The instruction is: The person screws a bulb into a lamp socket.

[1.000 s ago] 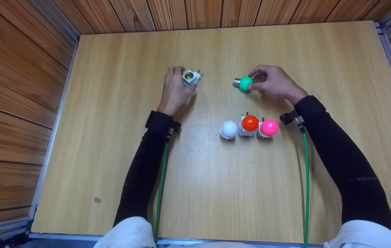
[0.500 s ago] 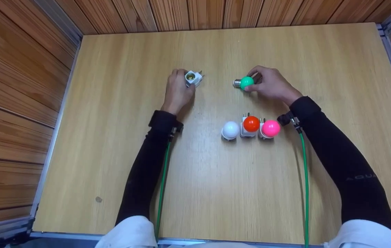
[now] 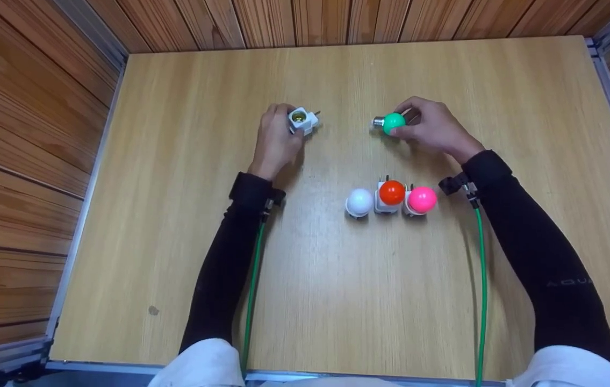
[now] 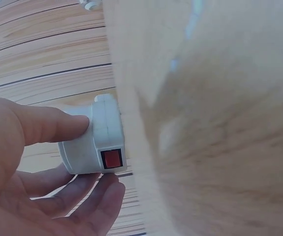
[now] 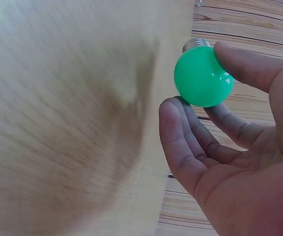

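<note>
A white plug-in bulb socket [image 3: 305, 122] is gripped by my left hand [image 3: 275, 141], its round brass-lined opening facing up and its prongs pointing right. In the left wrist view the thumb lies on the socket's side, and a red switch [image 4: 112, 159] shows on its face. My right hand [image 3: 433, 128] pinches a green light bulb [image 3: 394, 123] by its globe between thumb and fingers. The bulb's metal screw base [image 3: 378, 122] points left, toward the socket, with a wide gap between the two.
Nearer the person stand a white bulb [image 3: 359, 202], a red-orange bulb [image 3: 392, 192] and a pink bulb [image 3: 422, 200], side by side. The latter two sit in white sockets with prongs. Green cables [image 3: 481, 290] run from both wrists over the wooden table [image 3: 176, 215].
My right hand has shifted slightly right and away from the person, carrying the green bulb. The left hand and socket moved a little to the right earlier, then stayed almost in place.
</note>
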### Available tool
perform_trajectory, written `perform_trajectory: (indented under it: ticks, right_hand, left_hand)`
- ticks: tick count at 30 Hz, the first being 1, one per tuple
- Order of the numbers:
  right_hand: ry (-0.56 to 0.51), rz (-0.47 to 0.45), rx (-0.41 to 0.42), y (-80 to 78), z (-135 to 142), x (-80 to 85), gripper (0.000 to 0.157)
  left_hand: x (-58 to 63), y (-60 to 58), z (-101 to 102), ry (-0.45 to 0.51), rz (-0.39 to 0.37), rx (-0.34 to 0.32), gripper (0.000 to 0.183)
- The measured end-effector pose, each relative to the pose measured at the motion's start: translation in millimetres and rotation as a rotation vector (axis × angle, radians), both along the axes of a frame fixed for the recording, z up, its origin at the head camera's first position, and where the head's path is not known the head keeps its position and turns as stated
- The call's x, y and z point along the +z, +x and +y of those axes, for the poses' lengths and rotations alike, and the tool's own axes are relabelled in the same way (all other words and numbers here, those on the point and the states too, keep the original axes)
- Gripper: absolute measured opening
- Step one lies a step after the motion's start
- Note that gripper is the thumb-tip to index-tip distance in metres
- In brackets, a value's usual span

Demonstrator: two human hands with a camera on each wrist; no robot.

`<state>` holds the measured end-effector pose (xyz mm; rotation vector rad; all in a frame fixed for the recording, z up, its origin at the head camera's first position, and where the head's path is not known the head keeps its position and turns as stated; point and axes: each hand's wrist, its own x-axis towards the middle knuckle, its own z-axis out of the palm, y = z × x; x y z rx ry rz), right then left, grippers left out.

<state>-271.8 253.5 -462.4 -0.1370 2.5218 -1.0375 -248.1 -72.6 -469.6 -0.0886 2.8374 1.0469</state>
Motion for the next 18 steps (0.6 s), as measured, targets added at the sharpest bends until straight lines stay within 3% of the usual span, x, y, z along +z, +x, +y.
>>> perform_trajectory:
  ticks: [4,9,18]
  right_hand:
    - [0.003,0.058,-0.004,5.4,1.7,10.6,0.059]
    - [-0.030,0.168,-0.031,21.1,3.9,28.7,0.053]
    - [-0.192,0.340,-0.075,72.7,-2.4,65.2,0.046]
  left_hand:
    - [9.2,8.1,0.1,0.020,0.050,-0.014,0.048]
    - [25.2,28.3,1.6,0.039,0.173,-0.050,0.047]
    - [61.2,76.4,5.2,0.049,0.425,-0.168,0.043]
